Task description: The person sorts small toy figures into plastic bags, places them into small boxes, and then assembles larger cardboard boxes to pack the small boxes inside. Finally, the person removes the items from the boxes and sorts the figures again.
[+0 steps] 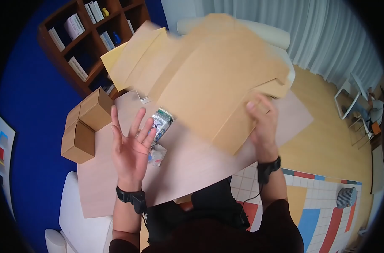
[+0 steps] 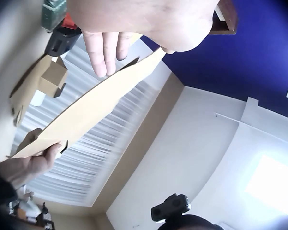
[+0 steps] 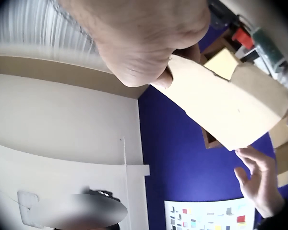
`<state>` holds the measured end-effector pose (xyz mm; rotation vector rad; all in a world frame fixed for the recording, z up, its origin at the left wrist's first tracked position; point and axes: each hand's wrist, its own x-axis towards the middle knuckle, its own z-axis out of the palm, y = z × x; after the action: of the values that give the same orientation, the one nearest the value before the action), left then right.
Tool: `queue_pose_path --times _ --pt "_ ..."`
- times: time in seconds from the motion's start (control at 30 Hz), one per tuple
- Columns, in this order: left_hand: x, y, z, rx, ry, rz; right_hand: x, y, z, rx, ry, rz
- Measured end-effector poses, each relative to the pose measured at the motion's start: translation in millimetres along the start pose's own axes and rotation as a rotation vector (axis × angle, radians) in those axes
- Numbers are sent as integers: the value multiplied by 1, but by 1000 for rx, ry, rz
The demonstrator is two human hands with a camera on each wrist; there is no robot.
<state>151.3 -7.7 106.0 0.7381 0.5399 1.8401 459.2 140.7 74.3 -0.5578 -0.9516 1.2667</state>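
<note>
A large flat brown cardboard piece (image 1: 208,80) with fold lines is held up above the table, blurred at its edges. The right hand (image 1: 263,122) grips its near right edge, thumb on one side; the right wrist view shows this hand (image 3: 144,40) at the cardboard's (image 3: 225,103) edge. With palm up and fingers spread, the left hand (image 1: 132,154) is near the cardboard's lower left side. The left hand's (image 3: 261,184) fingertips lie close to a corner in the right wrist view; whether they touch is unclear. In the left wrist view the cardboard (image 2: 96,108) slants below the left hand (image 2: 139,19).
Shiny packets (image 1: 161,124) and a small clear packet (image 1: 158,155) lie on the pinkish table (image 1: 192,168). Brown boxes (image 1: 78,141) stand at its left edge. Beyond are a yellow sheet (image 1: 111,59), a bookshelf (image 1: 65,46) and a white sofa (image 1: 280,38).
</note>
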Motion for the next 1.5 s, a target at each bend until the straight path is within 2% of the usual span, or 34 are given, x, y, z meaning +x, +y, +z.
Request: queue_pose_path --times 0.07,0.13,0.2,0.23,0.3,0.33,0.37,0.4,0.43,0.5,0.6,0.73,0.8,0.87,0.9,0.97,1.0,1.07,1.1,1.17,1.2,1.23,1.27,1.3,1.33,1.37,1.47,1.5 --pt "4 1 6 46 -70 30 46 -8 -22 30 116 -124" --pt "-14 -7 6 142 -30 7 89 -11 -47 39 188 -161" --pt "-36 -18 -16 177 -11 -216 126 0 -78 46 204 -149" --pt "-47 -22 -29 176 -9 -213 145 17 -100 34 216 -90" --pt "-71 -20 -57 160 154 -344 159 47 -127 15 225 -23" --pt "-83 -14 -68 156 159 -343 160 59 -136 -110 304 92" --pt "-93 -7 -80 152 274 -303 162 64 -140 -235 380 205" --pt "-101 0 -90 147 391 -260 162 65 -141 -239 372 207" --pt "-108 9 -100 143 400 -254 160 67 -142 -231 382 235" --pt "-122 27 -113 229 499 -119 160 70 -140 -223 388 272" --pt "-129 42 -124 263 579 -67 172 71 -142 -139 368 254" --pt "-121 43 -114 317 563 -49 200 93 -176 -191 396 244" --pt "-117 41 -111 338 523 -55 202 88 -171 -190 401 240" --pt "-117 39 -112 362 483 -63 196 79 -167 -318 511 348" --pt "-116 38 -114 371 460 -67 192 73 -160 -322 507 347" --pt "-116 38 -118 375 436 -71 185 65 -148 -259 458 509" --pt "-116 38 -119 412 432 -73 182 62 -146 -264 456 507" --pt "-118 40 -123 442 435 -70 177 56 -141 -472 300 521" --pt "-119 43 -126 487 423 -63 176 57 -144 -479 290 522" --pt "-123 47 -131 526 445 -35 176 60 -149 -626 210 491" --pt "-123 50 -133 588 461 -43 174 53 -160 -691 -14 427" --pt "-123 55 -136 652 490 -45 167 48 -144 -1112 33 229" --pt "-123 62 -143 656 547 -8 174 52 -158 -1698 26 7" --pt "-121 68 -151 799 479 8 161 41 -149 -1818 -82 -105" --pt "-118 77 -159 946 407 12 163 44 -147 -1896 -3 -165" --pt "-113 87 -162 1106 461 94 165 50 -139 -1970 90 -225" --pt "-89 132 -174 1435 589 354 139 46 -79 -1816 -133 -315" --pt "-81 150 -187 1580 668 479 124 43 -45 -1802 -153 -323"
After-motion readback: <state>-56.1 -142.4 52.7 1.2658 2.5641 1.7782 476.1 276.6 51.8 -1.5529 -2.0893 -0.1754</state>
